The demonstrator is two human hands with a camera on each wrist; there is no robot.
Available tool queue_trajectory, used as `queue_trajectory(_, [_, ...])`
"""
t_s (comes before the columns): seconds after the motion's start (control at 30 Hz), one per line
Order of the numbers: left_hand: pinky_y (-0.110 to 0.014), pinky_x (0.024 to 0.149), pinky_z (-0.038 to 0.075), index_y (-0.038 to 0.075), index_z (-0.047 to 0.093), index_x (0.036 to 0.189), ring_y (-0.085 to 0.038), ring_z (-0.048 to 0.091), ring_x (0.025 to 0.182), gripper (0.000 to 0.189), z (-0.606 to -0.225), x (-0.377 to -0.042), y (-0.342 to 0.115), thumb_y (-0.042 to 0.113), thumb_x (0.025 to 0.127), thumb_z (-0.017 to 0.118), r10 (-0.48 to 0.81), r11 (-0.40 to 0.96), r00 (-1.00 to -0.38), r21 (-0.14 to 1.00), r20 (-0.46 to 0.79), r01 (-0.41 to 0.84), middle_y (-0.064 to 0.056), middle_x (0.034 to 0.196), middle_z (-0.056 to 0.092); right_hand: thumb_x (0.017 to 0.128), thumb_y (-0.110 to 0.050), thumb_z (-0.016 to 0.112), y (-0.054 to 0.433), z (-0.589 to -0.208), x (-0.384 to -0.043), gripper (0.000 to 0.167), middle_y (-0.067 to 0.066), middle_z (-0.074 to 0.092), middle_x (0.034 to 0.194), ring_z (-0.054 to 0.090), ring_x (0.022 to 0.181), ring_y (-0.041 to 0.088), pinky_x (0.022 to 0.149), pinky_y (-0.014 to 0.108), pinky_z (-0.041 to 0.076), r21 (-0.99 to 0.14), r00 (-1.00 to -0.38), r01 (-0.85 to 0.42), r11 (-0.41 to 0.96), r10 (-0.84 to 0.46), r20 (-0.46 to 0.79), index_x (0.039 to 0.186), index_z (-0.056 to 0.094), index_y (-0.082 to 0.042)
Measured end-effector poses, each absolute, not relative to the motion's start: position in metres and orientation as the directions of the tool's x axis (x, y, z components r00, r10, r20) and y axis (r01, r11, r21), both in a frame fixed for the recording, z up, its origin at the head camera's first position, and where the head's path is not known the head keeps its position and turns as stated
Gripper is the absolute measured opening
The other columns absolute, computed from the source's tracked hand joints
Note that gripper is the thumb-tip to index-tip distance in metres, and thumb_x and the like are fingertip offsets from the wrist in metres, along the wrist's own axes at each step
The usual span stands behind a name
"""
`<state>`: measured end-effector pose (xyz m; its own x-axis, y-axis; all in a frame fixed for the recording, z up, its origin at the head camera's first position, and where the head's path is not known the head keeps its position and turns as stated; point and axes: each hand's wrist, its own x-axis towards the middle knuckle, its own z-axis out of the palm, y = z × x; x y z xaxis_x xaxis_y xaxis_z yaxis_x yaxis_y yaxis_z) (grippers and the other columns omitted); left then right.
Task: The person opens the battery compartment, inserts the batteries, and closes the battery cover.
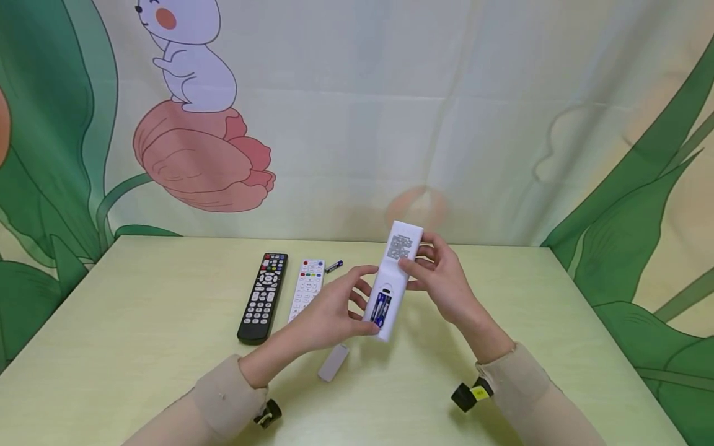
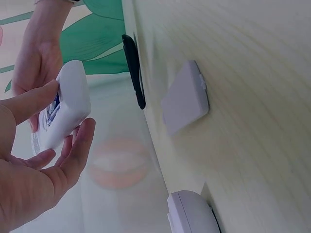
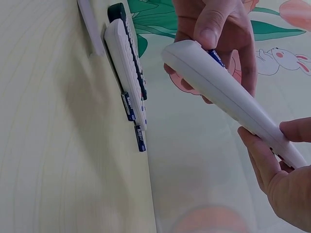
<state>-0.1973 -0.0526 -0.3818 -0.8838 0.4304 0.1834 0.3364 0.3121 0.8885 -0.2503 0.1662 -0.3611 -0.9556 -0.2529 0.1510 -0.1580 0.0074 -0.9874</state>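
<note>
Above the table, both hands hold a white remote control [image 1: 397,275], its back turned up and tilted. Two blue batteries [image 1: 381,308] lie side by side in its uncovered battery compartment. My left hand [image 1: 329,313] grips the lower end, thumb at the compartment's bottom edge and fingers along the side. Near the upper end, my right hand [image 1: 443,282] pinches the remote between thumb and fingers. The loose battery cover [image 1: 333,363] rests on the table below the left hand; the left wrist view also shows the cover [image 2: 185,99].
A black remote [image 1: 263,297] and a second white remote [image 1: 307,288] lie face up at the left, the white one partly behind my left hand. Beyond it, the right wrist view shows one loose battery [image 3: 140,138] and another battery [image 3: 128,106]. A printed curtain [image 1: 346,124] hangs behind the table.
</note>
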Motion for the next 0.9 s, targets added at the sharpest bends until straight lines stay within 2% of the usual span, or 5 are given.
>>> queue_trajectory(0.5, [-0.03,0.077,0.06,0.012,0.04,0.151,-0.023,0.062,0.094,0.087,-0.3834,-0.1941,-0.0531,0.0,0.079,0.087,0.416,0.342,-0.897,0.889,0.147,0.304,-0.008,0.109,0.059,0.1,-0.001,0.063,0.1652,-0.3625,-0.2488,0.05,0.022,0.056,0.121,0.066,0.1,0.028,0.077,0.041,0.063,-0.987,-0.95,-0.163,0.005,-0.272,0.155,0.143,0.039,0.002])
queue_trajectory(0.9, [-0.032,0.073,0.059,0.009,0.04,0.146,-0.024,0.06,0.088,0.081,-0.3855,-0.1949,-0.0513,-0.002,0.079,0.085,0.417,0.337,-0.892,0.882,0.174,0.33,-0.012,0.103,0.057,0.1,-0.002,0.064,0.1621,-0.3616,-0.2477,0.051,0.022,0.057,0.124,0.066,0.103,0.028,0.078,0.041,0.062,-0.988,-0.954,-0.157,0.01,-0.261,0.149,0.145,0.04,0.0])
